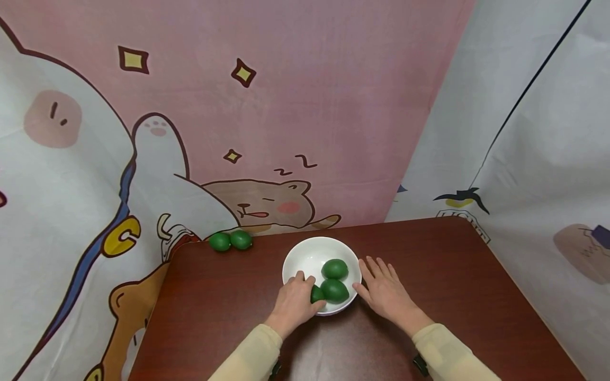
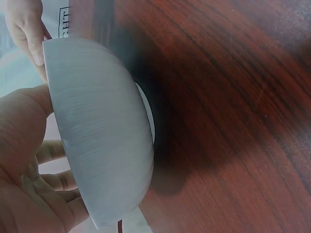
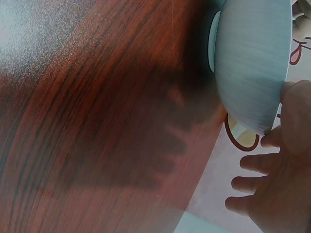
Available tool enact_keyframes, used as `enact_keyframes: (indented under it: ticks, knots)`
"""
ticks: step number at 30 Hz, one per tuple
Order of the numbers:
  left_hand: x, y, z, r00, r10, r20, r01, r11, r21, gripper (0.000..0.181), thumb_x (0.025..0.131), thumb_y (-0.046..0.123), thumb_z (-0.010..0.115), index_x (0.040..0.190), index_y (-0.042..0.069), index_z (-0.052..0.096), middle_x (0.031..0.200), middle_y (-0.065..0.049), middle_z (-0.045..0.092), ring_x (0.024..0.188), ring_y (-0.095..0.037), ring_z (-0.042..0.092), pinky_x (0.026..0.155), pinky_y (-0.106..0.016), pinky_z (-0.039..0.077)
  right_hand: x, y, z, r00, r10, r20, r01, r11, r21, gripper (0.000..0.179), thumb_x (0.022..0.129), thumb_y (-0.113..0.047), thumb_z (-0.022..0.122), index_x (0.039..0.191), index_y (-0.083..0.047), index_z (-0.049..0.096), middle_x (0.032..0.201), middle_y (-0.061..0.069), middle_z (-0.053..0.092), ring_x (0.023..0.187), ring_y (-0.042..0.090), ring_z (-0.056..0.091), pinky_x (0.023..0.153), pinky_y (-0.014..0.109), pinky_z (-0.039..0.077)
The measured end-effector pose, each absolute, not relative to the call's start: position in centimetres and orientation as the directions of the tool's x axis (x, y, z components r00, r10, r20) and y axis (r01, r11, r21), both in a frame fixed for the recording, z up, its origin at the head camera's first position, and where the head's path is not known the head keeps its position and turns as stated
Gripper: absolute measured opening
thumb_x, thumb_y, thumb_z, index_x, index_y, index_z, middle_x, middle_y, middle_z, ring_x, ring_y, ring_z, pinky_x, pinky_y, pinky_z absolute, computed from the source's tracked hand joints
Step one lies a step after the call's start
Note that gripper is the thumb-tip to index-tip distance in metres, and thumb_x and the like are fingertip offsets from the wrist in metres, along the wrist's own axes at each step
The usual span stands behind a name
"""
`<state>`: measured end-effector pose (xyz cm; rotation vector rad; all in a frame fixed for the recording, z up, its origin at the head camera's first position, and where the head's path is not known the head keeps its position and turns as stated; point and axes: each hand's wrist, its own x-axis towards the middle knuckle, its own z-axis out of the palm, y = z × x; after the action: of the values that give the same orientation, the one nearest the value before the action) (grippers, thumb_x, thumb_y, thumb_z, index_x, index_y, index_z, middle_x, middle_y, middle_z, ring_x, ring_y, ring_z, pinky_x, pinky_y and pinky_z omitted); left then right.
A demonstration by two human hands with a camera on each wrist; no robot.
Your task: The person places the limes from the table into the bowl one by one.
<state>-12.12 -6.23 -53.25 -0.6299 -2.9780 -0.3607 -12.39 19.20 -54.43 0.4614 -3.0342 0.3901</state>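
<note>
A white bowl [image 1: 297, 259] stands on the table with green limes in it. Two of them, an upper lime [image 1: 334, 269] and a lower lime [image 1: 335, 291], lie in its right half. My left hand [image 1: 296, 300] reaches over the left rim, its thumb and fingers around a third lime [image 1: 316, 293], which is mostly hidden. At the right rim is my right hand [image 1: 387, 291], fingers straight and spread, thumb against the bowl's edge. Both wrist views show the bowl's outer wall [image 2: 99, 126], with the limes out of sight behind it.
Two more limes [image 1: 231, 241] sit side by side at the table's back left edge. The brown wooden table [image 1: 429, 254] meets a printed cloth backdrop [image 1: 310, 106] behind and to the sides.
</note>
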Motion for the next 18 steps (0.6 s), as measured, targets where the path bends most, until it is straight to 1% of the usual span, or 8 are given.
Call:
enact_keyframes:
  ticks: [10,18]
  knots:
    - [-12.2,-6.13,-53.24,-0.924,0.371,0.095,0.383,0.896,0.227,0.045,0.077,0.046,0.085,0.093,0.008,0.069,0.08,-0.005,0.053,0.066,-0.019,0.053,0.053,-0.031,0.044,-12.4,19.2,-54.34,-0.952,-0.292,0.09,-0.306,0.92,-0.245,0.068,0.102,-0.041,0.062,0.152,0.002,0.047,0.153,0.029,0.047,0.143,0.053,0.04,0.115,0.067,0.032]
    - [-12.31,-5.87,-53.31,-0.935,0.349,0.067,0.355,0.905,0.237,0.048,0.076,0.047,0.087,0.095,0.007,0.07,0.081,-0.006,0.054,0.067,-0.018,0.053,0.053,-0.03,0.044,-12.38,19.21,-54.36,-0.953,-0.291,0.087,-0.304,0.922,-0.239,0.068,0.102,-0.041,0.062,0.152,0.002,0.047,0.154,0.028,0.047,0.143,0.053,0.04,0.115,0.067,0.032]
